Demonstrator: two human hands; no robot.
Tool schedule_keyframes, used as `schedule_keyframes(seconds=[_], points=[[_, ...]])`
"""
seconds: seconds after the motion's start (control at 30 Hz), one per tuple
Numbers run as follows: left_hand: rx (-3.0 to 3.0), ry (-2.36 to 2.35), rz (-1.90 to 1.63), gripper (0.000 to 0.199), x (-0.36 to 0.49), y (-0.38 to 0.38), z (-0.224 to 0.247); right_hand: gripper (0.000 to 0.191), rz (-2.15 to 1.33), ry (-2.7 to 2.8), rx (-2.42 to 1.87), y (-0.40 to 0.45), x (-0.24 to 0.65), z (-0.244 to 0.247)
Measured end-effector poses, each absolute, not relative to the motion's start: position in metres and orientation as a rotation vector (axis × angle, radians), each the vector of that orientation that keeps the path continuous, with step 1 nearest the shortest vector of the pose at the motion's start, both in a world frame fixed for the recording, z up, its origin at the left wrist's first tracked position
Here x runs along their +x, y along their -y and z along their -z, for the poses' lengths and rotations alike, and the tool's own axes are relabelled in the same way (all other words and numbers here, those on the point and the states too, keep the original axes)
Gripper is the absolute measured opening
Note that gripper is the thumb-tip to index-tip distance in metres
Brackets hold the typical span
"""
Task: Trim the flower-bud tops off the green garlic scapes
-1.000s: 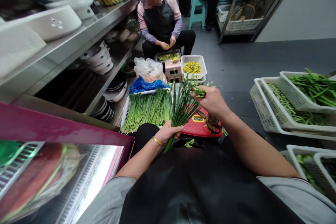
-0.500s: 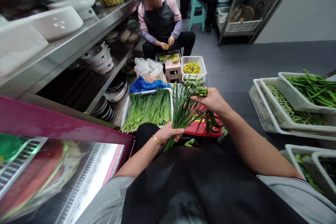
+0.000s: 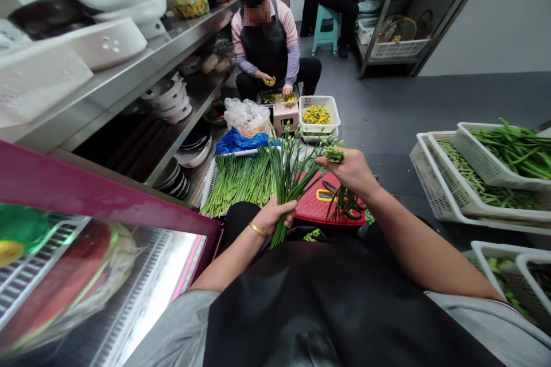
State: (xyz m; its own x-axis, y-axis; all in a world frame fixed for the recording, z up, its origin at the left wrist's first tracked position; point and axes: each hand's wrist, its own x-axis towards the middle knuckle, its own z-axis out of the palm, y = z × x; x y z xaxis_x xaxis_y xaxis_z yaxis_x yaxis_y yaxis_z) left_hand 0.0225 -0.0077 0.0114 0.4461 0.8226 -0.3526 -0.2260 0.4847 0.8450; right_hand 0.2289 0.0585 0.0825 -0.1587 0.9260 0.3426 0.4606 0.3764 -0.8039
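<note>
My left hand (image 3: 279, 215), a gold bangle at its wrist, is wrapped around the lower stems of a bunch of flowering garlic chives (image 3: 282, 175). The stems fan upward, with pale buds at their tips. To the right, my right hand (image 3: 348, 167) is closed around a small bundle of garlic chive buds (image 3: 334, 154); its thin stems hang below the palm. Beneath the hands lies a red board (image 3: 310, 206), with black-handled scissors (image 3: 353, 210) on it, partly behind the hanging stems. A white basket of trimmed-looking chives (image 3: 236, 180) stands left of the bunch.
Ahead, a seated person (image 3: 264, 40) handles yellow flowers over clear boxes; a white basket of yellow flowers (image 3: 317, 114) stands beside. White baskets of green beans (image 3: 477, 166) stand at right. Shelves with white dishes (image 3: 107, 43) and a magenta-edged glass cabinet (image 3: 107, 178) flank my left.
The held chives have shifted slightly left and become more spread out, exposing more of the red board and scissors. The seated person's hands have moved apart, one lowering to the boxes.
</note>
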Motion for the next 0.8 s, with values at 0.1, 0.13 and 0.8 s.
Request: schedule_keyframes(seconds=[0.1, 0.13, 0.8], points=[[0.831, -0.896, -0.736, 0.049, 0.024, 0.010, -0.015, 0.047, -0.654, 1.697, -1.231, -0.062, 0.230, -0.086], [0.843, -0.904, -0.727, 0.049, 0.024, 0.010, -0.016, 0.046, -0.637, 1.656, -1.238, -0.064, 0.232, -0.087], [0.915, -0.910, -0.668, 0.050, 0.023, 0.012, -0.016, 0.045, -0.445, 1.796, -1.302, -0.070, 0.250, -0.106]])
